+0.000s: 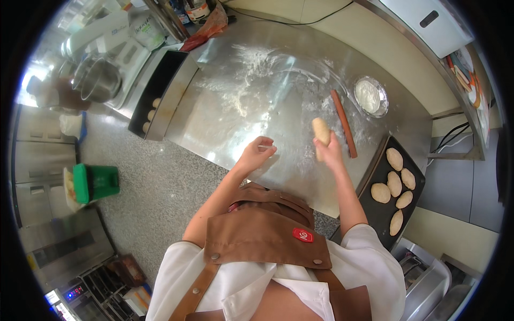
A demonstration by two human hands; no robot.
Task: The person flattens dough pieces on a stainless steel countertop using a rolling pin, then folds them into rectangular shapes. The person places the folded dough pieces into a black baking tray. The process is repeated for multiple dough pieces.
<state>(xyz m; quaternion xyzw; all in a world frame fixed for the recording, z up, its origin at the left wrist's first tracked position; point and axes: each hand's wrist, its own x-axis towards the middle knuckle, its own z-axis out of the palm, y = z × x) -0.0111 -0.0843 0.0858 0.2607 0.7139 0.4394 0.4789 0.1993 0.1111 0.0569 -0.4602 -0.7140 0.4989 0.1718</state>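
Observation:
An elongated piece of dough (321,129) is gripped in my right hand (330,151), held over the floured steel worktable (225,120). My left hand (258,153) hovers near the table's front edge with fingers curled apart and nothing in them. Just right of the dough lies a slim reddish-brown rolling pin (344,123). Beyond it sits a round metal bowl (385,105) of white flour (367,97). On the right, a dark baking tray (377,222) carries several dough pieces (394,183), some oval and some rounder.
A long dark-lined bin (176,93) with several dough pieces inside stands at the table's left end. Behind it are a steel mixing bowl (102,82) and a red plastic bag (207,28). A green bin (96,182) is at left. A metal shelf (405,24) overhangs the right side.

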